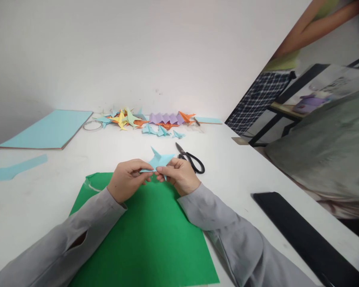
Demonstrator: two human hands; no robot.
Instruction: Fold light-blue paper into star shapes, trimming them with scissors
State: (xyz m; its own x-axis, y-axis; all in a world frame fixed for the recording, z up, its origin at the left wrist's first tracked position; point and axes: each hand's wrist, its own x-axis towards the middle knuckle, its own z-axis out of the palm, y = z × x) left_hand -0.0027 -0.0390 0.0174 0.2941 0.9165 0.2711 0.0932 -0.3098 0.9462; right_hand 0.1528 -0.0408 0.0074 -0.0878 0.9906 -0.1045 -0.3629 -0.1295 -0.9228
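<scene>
We find both hands closed in a pinch on one folded light-blue paper figure [161, 160], held between them above the far edge of a green sheet [146, 235]. The left hand [130, 178] has thumb and fingertips together on the figure's left near edge. The right hand [181, 175] presses its thumb on the near side, the fingers partly hidden behind the paper. The thumb tips are near each other.

Both forearms, in grey sleeves [219, 215], come in from the near side and converge on the grip, wrists bent slightly inward.

By count, we record one pair of black-handled scissors [194, 160] just right of the grip; three small light-blue folded figures [162, 131] beyond it; one purple pleated paper strip [164, 118] behind those; one large light-blue sheet [48, 128] far to the left and one bent light-blue strip [26, 166] nearer on that side; and one long black slab [302, 235] to the right. The mixed-colour paper pile [120, 118], beyond and left of the grip, overlaps too much for us to count.
</scene>
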